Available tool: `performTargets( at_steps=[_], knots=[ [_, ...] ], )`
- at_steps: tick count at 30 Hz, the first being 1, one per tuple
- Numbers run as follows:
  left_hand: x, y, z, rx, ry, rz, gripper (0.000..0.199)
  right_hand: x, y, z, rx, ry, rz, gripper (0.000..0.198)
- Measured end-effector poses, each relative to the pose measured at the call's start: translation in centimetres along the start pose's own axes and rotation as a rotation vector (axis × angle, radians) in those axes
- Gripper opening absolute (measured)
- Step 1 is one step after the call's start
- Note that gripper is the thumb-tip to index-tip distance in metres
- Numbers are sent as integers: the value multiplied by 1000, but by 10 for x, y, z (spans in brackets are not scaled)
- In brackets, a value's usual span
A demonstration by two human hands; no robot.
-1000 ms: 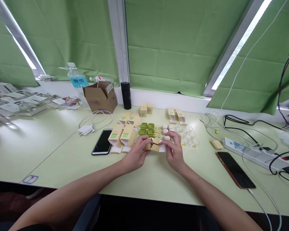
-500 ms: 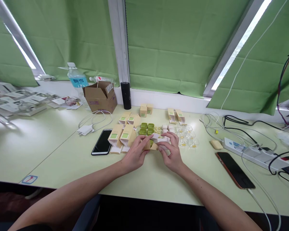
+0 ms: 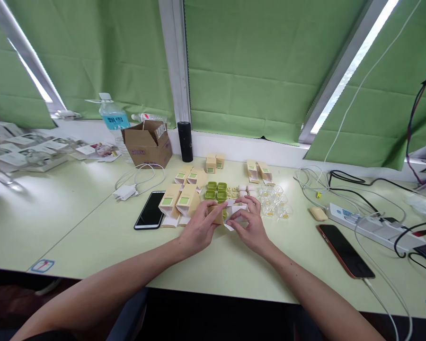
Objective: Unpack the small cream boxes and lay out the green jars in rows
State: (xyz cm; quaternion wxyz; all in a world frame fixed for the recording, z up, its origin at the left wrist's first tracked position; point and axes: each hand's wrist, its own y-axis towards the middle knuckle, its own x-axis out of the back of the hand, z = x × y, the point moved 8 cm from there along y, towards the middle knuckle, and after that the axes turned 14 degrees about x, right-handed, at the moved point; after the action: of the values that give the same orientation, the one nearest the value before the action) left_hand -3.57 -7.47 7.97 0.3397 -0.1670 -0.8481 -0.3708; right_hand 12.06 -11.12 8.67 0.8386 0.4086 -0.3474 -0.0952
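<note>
Between my hands is a small tan cardboard box [image 3: 218, 214] with its white inner flaps turned outward. My left hand [image 3: 199, 226] is closed around the box's left side. My right hand [image 3: 251, 226] pinches a white flap [image 3: 238, 212] at the open end. Something green shows at the opening, but I cannot tell whether it is inside the box or behind it. Just beyond my hands are green square cups [image 3: 216, 190], tiny yellowish pieces [image 3: 231, 190], pale pink pieces [image 3: 246, 189] and clear plastic pieces [image 3: 277, 201]. Several similar boxes [image 3: 188, 201] stand to the left, flaps open.
Left of the boxes lies a phone [image 3: 149, 210]. A brown carton [image 3: 148, 143] and a black cylinder [image 3: 185, 142] stand at the back, with more small boxes [image 3: 210, 164]. On the right are another phone [image 3: 346, 251], a power strip [image 3: 369, 227] and tangled cables.
The box's opening has turned more toward my right hand, and its white flaps are spread wider. My right fingers have shifted onto the flap. The other things have stayed put.
</note>
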Motion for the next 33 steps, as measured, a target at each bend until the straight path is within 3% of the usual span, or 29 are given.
performTargets(
  at_steps=[6, 15, 20, 24, 28, 33],
  knots=[
    [-4, -4, -7, -75, 170, -38, 75, -4, -2, -7, -80, 46, -26, 4],
    [-3, -1, -5, -6, 216, -16, 75, 7, -1, -12, -179, 169, -122, 20],
    [12, 5, 0, 48, 257, -89, 70, 12, -3, -23, -320, 466, -251, 27],
    [22, 8, 9, 116, 225, -147, 67, 15, -9, -40, -461, 515, -346, 33],
    [32, 12, 24, 225, 9, -208, 61, 15, -7, -43, -437, 513, -309, 35],
    [21, 17, 46, 385, -670, -106, 61, -4, -5, -25, -318, 486, -11, 29]
  ],
)
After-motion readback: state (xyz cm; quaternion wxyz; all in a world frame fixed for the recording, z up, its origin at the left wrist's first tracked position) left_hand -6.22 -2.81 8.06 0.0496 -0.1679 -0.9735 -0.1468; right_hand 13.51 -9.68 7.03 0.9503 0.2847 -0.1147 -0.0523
